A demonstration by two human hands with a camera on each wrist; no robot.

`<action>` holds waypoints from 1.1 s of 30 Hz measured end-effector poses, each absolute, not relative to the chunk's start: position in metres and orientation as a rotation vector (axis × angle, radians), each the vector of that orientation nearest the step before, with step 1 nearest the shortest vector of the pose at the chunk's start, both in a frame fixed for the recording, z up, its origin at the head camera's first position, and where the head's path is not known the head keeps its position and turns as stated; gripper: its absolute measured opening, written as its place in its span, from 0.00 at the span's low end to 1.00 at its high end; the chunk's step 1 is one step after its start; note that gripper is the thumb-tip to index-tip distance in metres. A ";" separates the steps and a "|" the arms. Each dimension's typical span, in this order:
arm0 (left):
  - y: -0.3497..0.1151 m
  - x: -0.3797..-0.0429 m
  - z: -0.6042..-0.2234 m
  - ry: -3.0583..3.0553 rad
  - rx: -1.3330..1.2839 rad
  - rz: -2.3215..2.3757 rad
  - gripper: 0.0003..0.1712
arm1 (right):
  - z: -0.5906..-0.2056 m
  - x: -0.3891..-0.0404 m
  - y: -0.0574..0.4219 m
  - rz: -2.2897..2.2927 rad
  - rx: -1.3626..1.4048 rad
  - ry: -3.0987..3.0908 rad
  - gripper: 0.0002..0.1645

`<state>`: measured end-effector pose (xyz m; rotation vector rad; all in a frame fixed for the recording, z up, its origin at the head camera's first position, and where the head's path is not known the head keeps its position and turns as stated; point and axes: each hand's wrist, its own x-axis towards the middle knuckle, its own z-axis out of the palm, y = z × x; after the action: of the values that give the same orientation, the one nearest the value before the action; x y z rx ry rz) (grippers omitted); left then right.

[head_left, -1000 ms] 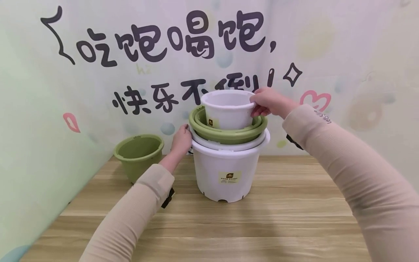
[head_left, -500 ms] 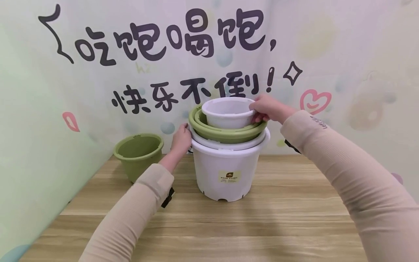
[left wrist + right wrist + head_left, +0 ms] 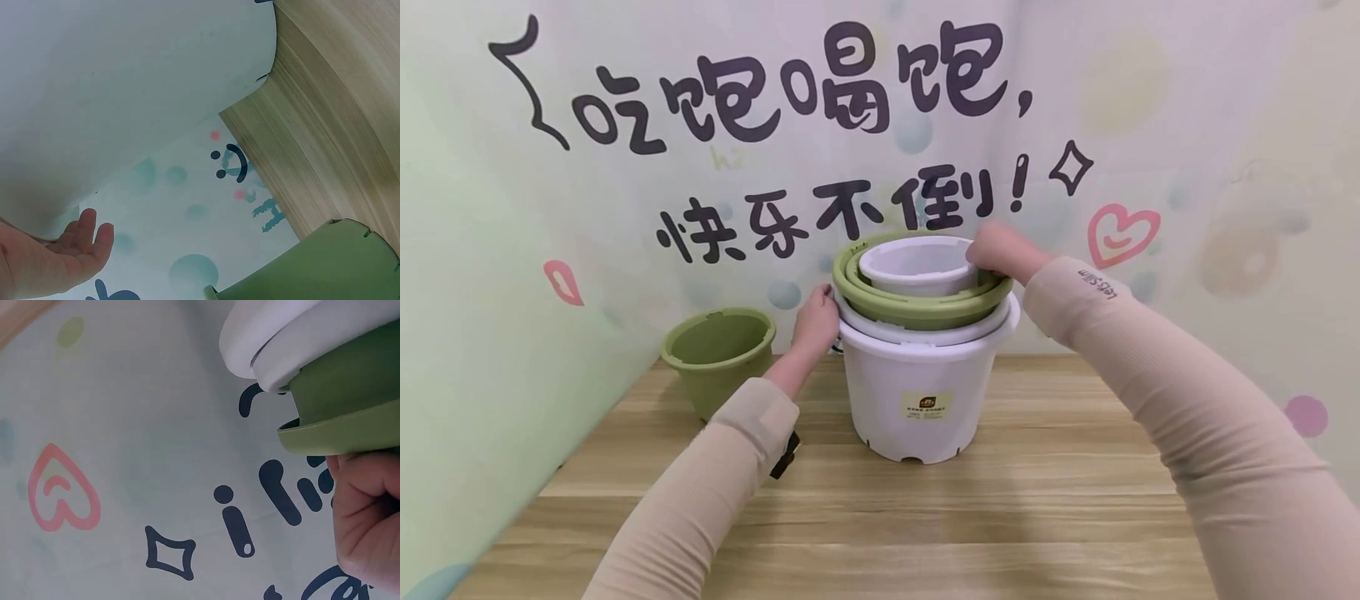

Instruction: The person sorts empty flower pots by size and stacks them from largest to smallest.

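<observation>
A small white flowerpot sits inside nested green pots at the top of a stack. Under these, a white rim shows within the large white flowerpot, which stands upright on the table. My right hand pinches the small pot's right rim; its fingertips are hidden in the head view. In the right wrist view that hand's curled fingers are right at the green rim. On the stack's left, my left hand holds the large pot's rim, thumb side up, fingers outside below it.
A separate green flowerpot stands to the left, behind my left forearm. The wooden table runs up to a printed backdrop with dark lettering. A pale green wall borders the left.
My right hand has lowered the small white flowerpot deeper into the green pots, covering its label, and shifted slightly left. My left hand stays at the large pot's rim.
</observation>
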<state>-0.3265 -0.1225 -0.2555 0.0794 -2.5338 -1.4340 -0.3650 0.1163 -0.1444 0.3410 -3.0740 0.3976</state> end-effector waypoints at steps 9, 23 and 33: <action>-0.121 -0.326 -0.254 -2.534 0.079 -1.413 0.28 | -0.142 -0.364 0.111 -0.080 0.412 -3.141 0.13; -0.123 -0.326 -0.254 -2.527 0.090 -1.423 0.28 | -0.141 -0.365 0.107 -0.233 0.500 -3.141 0.14; -0.121 -0.326 -0.255 -2.542 0.081 -1.414 0.28 | -0.142 -0.370 0.109 -0.411 0.654 -3.116 0.14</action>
<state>-0.3261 -0.1210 -0.2553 0.0806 -2.5415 -1.4144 -0.3698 0.1090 -0.1418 0.6543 -3.1156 -0.4111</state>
